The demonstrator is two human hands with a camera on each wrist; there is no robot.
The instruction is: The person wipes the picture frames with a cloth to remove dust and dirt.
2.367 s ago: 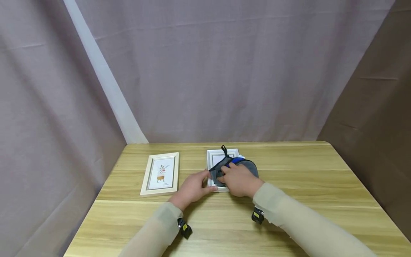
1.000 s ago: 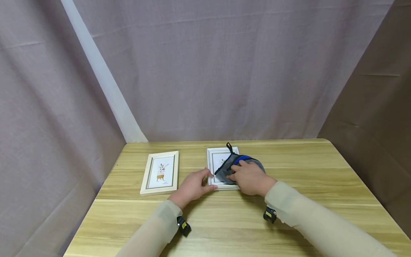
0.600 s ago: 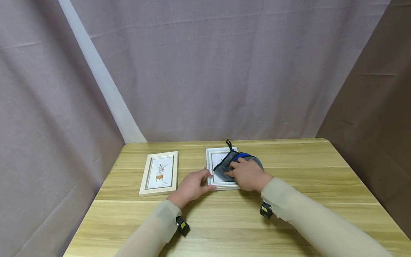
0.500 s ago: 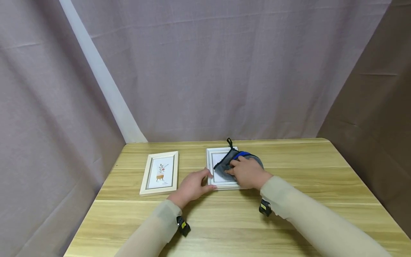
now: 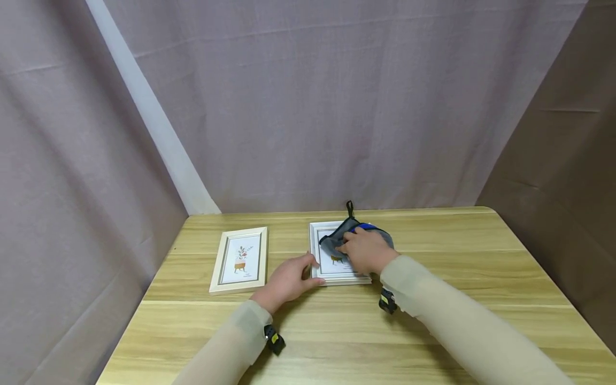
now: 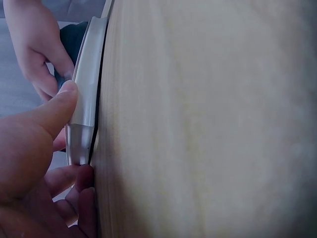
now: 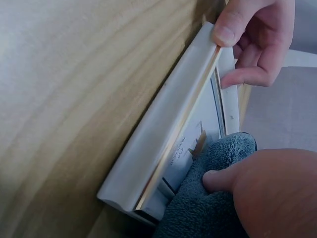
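Observation:
A white picture frame (image 5: pixel 344 280) lies face up on the table, a drawing behind its pane. My left hand (image 5: pixel 287 281) holds its near left corner, thumb on the near edge and fingers along the left side, as the left wrist view shows at the frame's corner (image 6: pixel 81 129). A grey cleaning cloth (image 5: pixel 333 245) with black trim, a blue band and a hanging loop covers the upper right of the picture. My right hand (image 5: pixel 367 251) grips this cloth and presses it on the pane. In the right wrist view the cloth (image 7: pixel 208 210) looks plush, with the thumb sunk into it.
A cream picture frame (image 5: pixel 263 262) with a similar plant drawing lies to the left on the wooden table (image 5: pixel 327 337). Behind the table's far edge hangs a mauve curtain (image 5: pixel 308 117); a brown one (image 5: pixel 553 176) hangs at the right.
The cloth and right hand went right, then up and slightly back left over the picture, baring its lower part. The left hand stays at the frame's corner.

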